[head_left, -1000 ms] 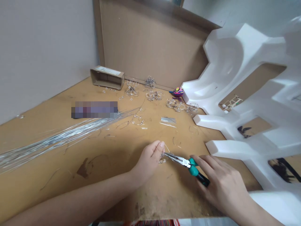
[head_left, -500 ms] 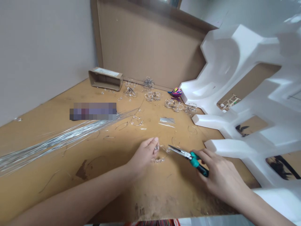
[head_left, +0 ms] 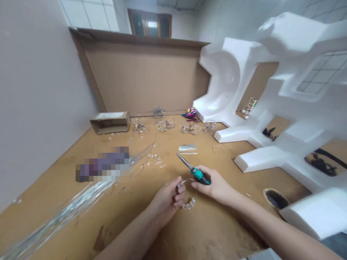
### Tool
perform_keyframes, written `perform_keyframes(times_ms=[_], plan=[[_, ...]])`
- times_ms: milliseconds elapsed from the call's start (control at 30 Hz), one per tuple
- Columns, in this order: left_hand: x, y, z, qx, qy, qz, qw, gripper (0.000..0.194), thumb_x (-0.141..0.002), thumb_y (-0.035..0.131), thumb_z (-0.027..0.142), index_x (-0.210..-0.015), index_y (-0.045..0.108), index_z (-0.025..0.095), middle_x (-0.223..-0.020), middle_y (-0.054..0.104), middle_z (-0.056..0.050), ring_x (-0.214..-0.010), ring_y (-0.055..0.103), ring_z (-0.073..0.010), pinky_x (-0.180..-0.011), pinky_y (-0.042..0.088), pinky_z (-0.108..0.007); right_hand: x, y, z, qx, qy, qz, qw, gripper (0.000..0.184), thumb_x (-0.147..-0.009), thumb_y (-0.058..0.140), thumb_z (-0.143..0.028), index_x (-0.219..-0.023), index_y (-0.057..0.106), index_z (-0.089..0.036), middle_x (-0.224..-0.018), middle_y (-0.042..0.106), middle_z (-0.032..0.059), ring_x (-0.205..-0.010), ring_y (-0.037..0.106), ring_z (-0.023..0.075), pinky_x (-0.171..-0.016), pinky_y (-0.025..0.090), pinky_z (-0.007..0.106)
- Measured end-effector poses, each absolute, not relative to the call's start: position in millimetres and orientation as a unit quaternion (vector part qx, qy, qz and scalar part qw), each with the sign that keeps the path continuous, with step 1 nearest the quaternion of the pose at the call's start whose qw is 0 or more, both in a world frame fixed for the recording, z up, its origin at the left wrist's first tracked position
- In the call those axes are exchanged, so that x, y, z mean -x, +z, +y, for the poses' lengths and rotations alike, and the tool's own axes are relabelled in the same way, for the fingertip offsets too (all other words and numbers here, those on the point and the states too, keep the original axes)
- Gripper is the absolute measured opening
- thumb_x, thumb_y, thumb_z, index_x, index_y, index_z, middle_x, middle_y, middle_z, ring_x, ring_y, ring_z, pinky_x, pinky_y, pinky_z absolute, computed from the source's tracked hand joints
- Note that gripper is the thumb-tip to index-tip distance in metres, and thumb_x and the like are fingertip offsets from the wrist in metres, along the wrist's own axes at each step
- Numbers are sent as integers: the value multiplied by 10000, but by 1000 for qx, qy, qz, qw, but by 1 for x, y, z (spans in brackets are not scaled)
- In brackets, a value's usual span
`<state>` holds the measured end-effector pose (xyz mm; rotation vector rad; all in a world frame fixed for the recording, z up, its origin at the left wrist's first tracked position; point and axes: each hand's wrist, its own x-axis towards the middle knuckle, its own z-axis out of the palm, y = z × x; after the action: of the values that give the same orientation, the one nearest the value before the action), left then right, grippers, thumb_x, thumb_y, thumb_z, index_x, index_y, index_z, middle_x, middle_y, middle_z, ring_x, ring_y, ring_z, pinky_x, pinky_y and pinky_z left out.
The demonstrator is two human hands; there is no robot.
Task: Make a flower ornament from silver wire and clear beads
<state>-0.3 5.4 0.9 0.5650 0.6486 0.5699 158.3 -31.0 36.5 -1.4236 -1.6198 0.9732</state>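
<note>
Beads (head_left: 188, 205) hang in a short string just below the fingers of the left hand (head_left: 168, 201), which is closed, pinching a wire (head_left: 187, 180) that arcs toward the right hand (head_left: 214, 184). The right hand is curled around the pliers (head_left: 200, 174), its thumb and a finger close to the wire; whether they grip it I cannot tell. The hands are nearer each other than half a second ago, and the pliers, which then reached toward the left hand, now point away over the table (head_left: 151, 177). The view has tipped up, bringing in a round hole (head_left: 276, 198) at right. Beyond are the long wire bundle (head_left: 78, 204), short wires (head_left: 187, 147), beaded wire clusters (head_left: 166, 125) and, at the back, a window (head_left: 150, 25).
</note>
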Motion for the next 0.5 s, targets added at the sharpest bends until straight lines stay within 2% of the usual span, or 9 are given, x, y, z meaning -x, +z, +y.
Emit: perform_keyframes(times_ms=[67,167,233,333,500], plan=[[0,0,6,-301,265,321,858,269,-756,563,331,-623,414,151,-525,392,64,-379,296,-22,-361,190,-146,-161,31,-19,531,454,-586,411,206,-651,617,-238,-821,529,-160,-716,521,-20,-621,479,99,-630,410,248],[1,-2,11,-387,306,345,799,302,-682,628,403,-632,485,142,-602,502,18,-522,458,-76,-515,369,-193,-168,27,-5,483,583,-501,419,249,-623,627,-217,-846,535,-155,-676,518,-29,-537,471,76,-566,404,235],[3,-2,20,-443,317,370,753,312,-656,646,424,-650,544,129,-608,516,11,-548,456,-82,-562,371,-205,-171,26,1,475,622,-481,395,241,-616,618,-196,-841,540,-157,-620,514,-35,-496,465,73,-509,381,217],[5,4,35,-519,293,384,705,301,-670,636,420,-647,582,125,-572,505,16,-523,416,-77,-527,321,-199,-174,25,8,477,647,-474,360,202,-609,599,-175,-803,544,-157,-572,517,-31,-462,471,79,-447,345,198],[1,22,52,-583,221,369,689,244,-610,703,354,-628,586,141,-551,506,37,-517,406,-74,-529,294,-199,-177,20,13,426,708,-407,391,175,-630,576,-180,-799,539,-155,-570,535,-21,-466,477,81,-486,383,220]])
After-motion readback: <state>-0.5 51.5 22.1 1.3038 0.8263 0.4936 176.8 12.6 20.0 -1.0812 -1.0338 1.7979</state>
